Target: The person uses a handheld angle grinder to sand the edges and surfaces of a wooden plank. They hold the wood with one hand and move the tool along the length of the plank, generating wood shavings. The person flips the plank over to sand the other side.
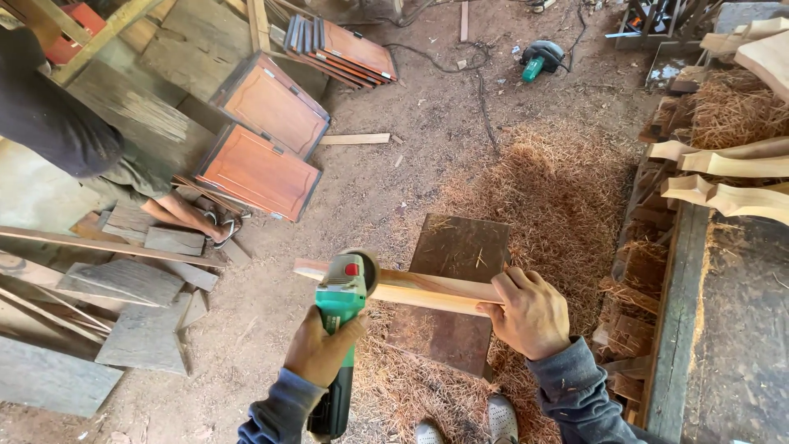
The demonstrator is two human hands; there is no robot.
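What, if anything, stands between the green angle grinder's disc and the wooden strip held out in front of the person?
Nothing visible does. The left hand holds the green angle grinder, whose disc end already meets the wooden strip, which the right hand grips at its other end.

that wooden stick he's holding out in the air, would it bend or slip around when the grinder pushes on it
The wooden stick looks stiff: it spans straight with no sag. Held only at one end by the right hand, its free end would probably swing under the green grinder in the left hand. Its bare surface looks smooth, so it may twist in the grip.
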